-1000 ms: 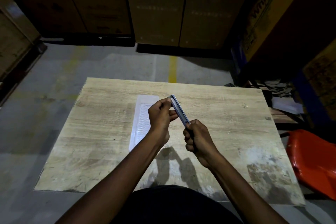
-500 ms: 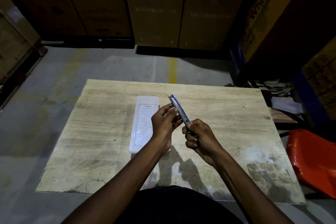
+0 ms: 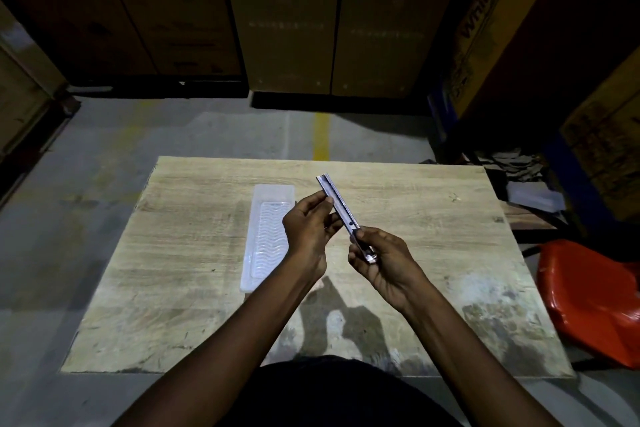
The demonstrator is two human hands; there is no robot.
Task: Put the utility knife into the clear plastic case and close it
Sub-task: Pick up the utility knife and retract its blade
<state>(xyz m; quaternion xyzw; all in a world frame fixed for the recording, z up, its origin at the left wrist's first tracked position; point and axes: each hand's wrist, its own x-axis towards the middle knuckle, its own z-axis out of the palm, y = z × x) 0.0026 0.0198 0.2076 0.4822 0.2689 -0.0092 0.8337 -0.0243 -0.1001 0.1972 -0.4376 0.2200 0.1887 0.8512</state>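
- Clear plastic case (image 3: 268, 236) lies flat on the wooden counter (image 3: 433, 218), to the left of both hands, its long side running away from the person; nothing dark shows inside it, so it looks empty.
- Whether the case is open or has its lid on cannot be told: only a ribbed, wavy panel and a pale rim are visible.
- Utility knife (image 3: 341, 210) is held up in the air above the counter, well clear of the case, tilted with its far end pointing up and away.
- Left hand (image 3: 308, 230) pinches the knife's upper part between thumb and fingertips; the hand partly overlaps the case's right edge in this view, but appears to be above it, not touching.
- Right hand (image 3: 382, 262) is closed around the knife's lower end, near the person.
- No bare blade can be made out at the far tip, though the light is too dim to be sure.
- Judged from this, the task is at an early stage: the knife is in hand, but it is not yet in the case.
- Left to do, as it seems: carry the knife leftward, lay it lengthwise in the case, then shut the case.
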